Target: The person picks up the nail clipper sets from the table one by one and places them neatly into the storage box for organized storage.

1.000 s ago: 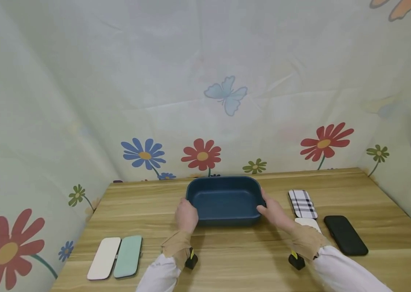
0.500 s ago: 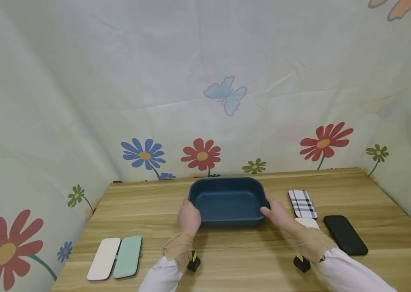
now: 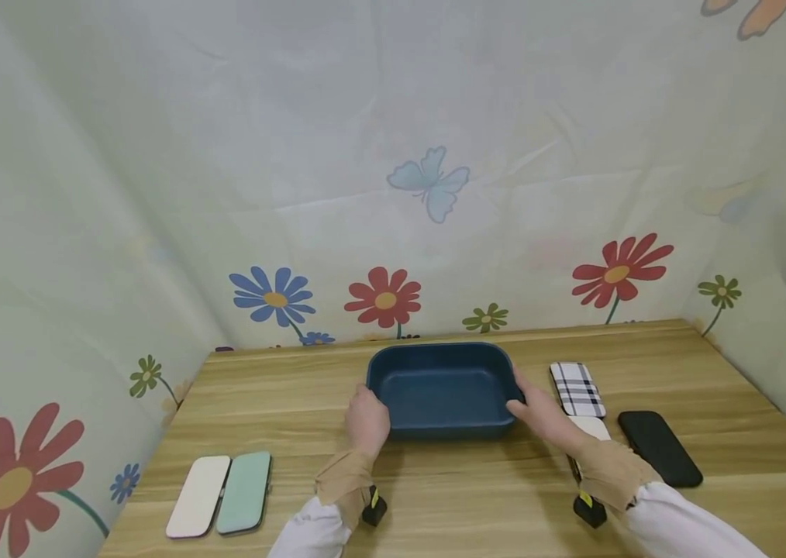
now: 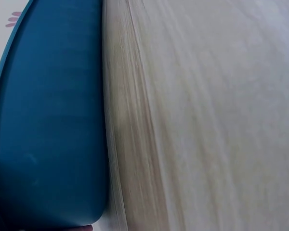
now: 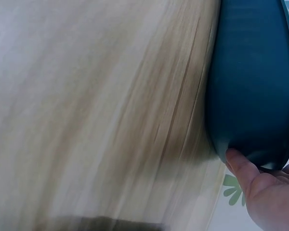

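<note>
A dark blue rectangular dish (image 3: 445,391) with rounded corners sits over the middle of the table in the head view; its inside is bare. My left hand (image 3: 368,421) grips its left end, fingers mostly hidden behind the wall. At the opposite end my right hand (image 3: 539,411) holds the dish, thumb on the near side by the rim. The right wrist view shows a fingertip (image 5: 233,156) against the dish's lower corner. In the left wrist view the dish wall (image 4: 53,115) fills the left side, with only a sliver of finger visible. Whether the dish touches the table is unclear.
On the wooden table (image 3: 463,496), a white flat case (image 3: 199,496) and a mint one (image 3: 245,492) lie left. To the right lie a plaid case (image 3: 577,389), a black case (image 3: 660,448) and another white one (image 3: 591,427), partly behind my right arm. Flowered cloth (image 3: 295,155) hangs behind.
The dish has shifted a little to the right and slightly towards me, with both hands moving along with it. The flat cases have stayed in place.
</note>
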### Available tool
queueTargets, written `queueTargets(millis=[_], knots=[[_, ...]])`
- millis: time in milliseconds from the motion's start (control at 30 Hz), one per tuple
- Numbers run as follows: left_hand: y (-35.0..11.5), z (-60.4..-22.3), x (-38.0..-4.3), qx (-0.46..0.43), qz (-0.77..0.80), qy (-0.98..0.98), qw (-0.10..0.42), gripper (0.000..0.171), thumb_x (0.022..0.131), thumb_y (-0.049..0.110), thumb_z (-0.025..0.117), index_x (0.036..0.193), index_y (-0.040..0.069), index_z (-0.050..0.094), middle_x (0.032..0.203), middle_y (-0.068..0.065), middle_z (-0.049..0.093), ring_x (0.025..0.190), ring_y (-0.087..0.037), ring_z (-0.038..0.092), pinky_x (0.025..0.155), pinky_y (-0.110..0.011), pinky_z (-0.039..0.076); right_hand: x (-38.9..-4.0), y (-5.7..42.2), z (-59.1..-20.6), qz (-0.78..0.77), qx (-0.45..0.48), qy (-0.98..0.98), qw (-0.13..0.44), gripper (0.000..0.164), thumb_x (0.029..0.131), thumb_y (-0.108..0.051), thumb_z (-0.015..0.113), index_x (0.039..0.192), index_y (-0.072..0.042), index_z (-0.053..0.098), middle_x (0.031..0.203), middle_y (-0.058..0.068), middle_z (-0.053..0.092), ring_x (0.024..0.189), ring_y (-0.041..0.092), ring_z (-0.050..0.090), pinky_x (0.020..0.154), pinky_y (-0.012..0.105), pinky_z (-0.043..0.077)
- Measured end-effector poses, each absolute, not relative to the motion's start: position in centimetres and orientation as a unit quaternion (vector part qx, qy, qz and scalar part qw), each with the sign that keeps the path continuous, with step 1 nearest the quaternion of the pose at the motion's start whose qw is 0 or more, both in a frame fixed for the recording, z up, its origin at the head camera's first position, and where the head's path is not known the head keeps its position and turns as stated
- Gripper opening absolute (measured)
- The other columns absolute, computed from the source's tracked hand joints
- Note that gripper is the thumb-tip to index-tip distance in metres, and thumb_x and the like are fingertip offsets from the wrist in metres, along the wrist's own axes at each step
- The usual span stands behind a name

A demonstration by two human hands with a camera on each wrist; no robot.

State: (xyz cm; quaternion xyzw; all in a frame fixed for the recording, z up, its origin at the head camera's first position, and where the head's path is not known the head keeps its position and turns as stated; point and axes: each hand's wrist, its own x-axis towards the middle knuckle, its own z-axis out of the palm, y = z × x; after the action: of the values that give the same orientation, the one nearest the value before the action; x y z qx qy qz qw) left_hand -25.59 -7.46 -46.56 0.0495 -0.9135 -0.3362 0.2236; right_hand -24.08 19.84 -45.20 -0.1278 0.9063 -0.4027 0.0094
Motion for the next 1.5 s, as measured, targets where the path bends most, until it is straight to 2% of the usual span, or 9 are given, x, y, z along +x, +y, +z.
queueTargets(millis=[133, 233, 400, 700, 833, 900, 1000, 1100, 1500], knots=[[-7.3, -46.7, -25.4, 0.049, -0.325, -0.918, 0.223, 0.005, 0.078, -0.005, 0.047, 0.079, -0.008, 0.050, 0.066, -0.023, 0.055, 0.065, -0.042, 0.057, 0.054, -0.050, 0.047, -23.8, 20.0, -45.4, -0.406, -0.127, 0.905, 0.010, 0.063, 0.089, -0.003, 0.047, 0.137, 0.015, 0.010, 0.113, 0.040, 0.044, 0.092, 0.037, 0.051, 0.081, 0.045, 0.039], [-7.2, -46.7, -25.3, 0.045, -0.323, -0.919, 0.220, 0.005, 0.077, -0.006, 0.048, 0.080, -0.009, 0.050, 0.067, -0.023, 0.055, 0.065, -0.042, 0.057, 0.055, -0.050, 0.046, -23.7, 20.2, -45.5, -0.406, -0.128, 0.905, 0.005, 0.062, 0.089, -0.002, 0.047, 0.136, 0.016, 0.010, 0.129, 0.040, 0.027, 0.115, 0.043, 0.037, 0.089, 0.051, 0.035], [-7.1, -46.7, -25.1, 0.035, -0.319, -0.921, 0.219, 0.005, 0.077, -0.007, 0.048, 0.080, -0.010, 0.050, 0.066, -0.024, 0.054, 0.064, -0.042, 0.057, 0.055, -0.050, 0.047, -23.6, 20.4, -45.8, -0.404, -0.133, 0.905, -0.006, 0.062, 0.088, -0.001, 0.047, 0.135, 0.018, 0.012, 0.129, 0.040, 0.027, 0.116, 0.043, 0.035, 0.090, 0.052, 0.034], [-7.0, -46.8, -24.8, 0.020, -0.333, -0.919, 0.210, 0.008, 0.078, -0.007, 0.046, 0.083, -0.010, 0.051, 0.067, -0.023, 0.055, 0.066, -0.041, 0.057, 0.057, -0.048, 0.047, -23.3, 20.9, -45.9, -0.415, -0.130, 0.900, 0.004, 0.063, 0.089, -0.002, 0.047, 0.137, 0.014, 0.009, 0.108, 0.037, 0.050, 0.083, 0.025, 0.051, 0.077, 0.040, 0.040], [-6.9, -46.8, -24.5, 0.017, -0.338, -0.918, 0.207, 0.016, 0.078, -0.006, 0.046, 0.091, -0.013, 0.052, 0.069, -0.023, 0.056, 0.068, -0.041, 0.058, 0.058, -0.048, 0.047, -23.0, 21.0, -45.8, -0.415, -0.131, 0.900, 0.010, 0.065, 0.089, -0.001, 0.046, 0.137, 0.014, 0.007, 0.066, 0.014, 0.052, 0.057, 0.015, 0.038, 0.066, 0.035, 0.035], [-6.9, -46.9, -24.3, 0.016, -0.339, -0.918, 0.205, 0.018, 0.080, -0.005, 0.046, 0.094, -0.014, 0.052, 0.070, -0.023, 0.057, 0.068, -0.040, 0.058, 0.058, -0.047, 0.047, -22.8, 21.1, -45.8, -0.416, -0.132, 0.900, 0.009, 0.065, 0.088, 0.000, 0.046, 0.137, 0.014, 0.007, 0.066, 0.009, 0.051, 0.054, 0.014, 0.036, 0.064, 0.035, 0.033], [-6.8, -47.0, -24.1, 0.013, -0.341, -0.917, 0.206, 0.019, 0.082, -0.005, 0.046, 0.097, -0.015, 0.052, 0.071, -0.024, 0.057, 0.069, -0.040, 0.058, 0.058, -0.047, 0.047, -22.7, 21.2, -45.8, -0.412, -0.135, 0.901, -0.001, 0.065, 0.087, 0.000, 0.047, 0.137, 0.014, 0.008, 0.093, 0.029, 0.056, 0.062, 0.017, 0.043, 0.065, 0.036, 0.034], [-6.8, -47.1, -24.0, 0.011, -0.343, -0.916, 0.209, 0.018, 0.083, -0.005, 0.047, 0.097, -0.014, 0.053, 0.071, -0.024, 0.058, 0.068, -0.040, 0.058, 0.057, -0.047, 0.047, -22.5, 21.3, -45.7, -0.407, -0.139, 0.903, -0.009, 0.064, 0.087, 0.001, 0.048, 0.137, 0.014, 0.010, 0.125, 0.037, 0.038, 0.077, 0.023, 0.048, 0.067, 0.036, 0.036], [-7.0, -46.6, -23.1, 0.007, -0.342, -0.917, 0.206, 0.009, 0.084, -0.002, 0.051, 0.087, -0.010, 0.052, 0.067, -0.023, 0.056, 0.067, -0.041, 0.057, 0.057, -0.048, 0.046, -22.0, 21.5, -45.3, -0.409, -0.150, 0.900, -0.017, 0.064, 0.086, 0.003, 0.047, 0.138, 0.013, 0.011, 0.135, 0.034, 0.024, 0.089, 0.028, 0.047, 0.071, 0.036, 0.036]])
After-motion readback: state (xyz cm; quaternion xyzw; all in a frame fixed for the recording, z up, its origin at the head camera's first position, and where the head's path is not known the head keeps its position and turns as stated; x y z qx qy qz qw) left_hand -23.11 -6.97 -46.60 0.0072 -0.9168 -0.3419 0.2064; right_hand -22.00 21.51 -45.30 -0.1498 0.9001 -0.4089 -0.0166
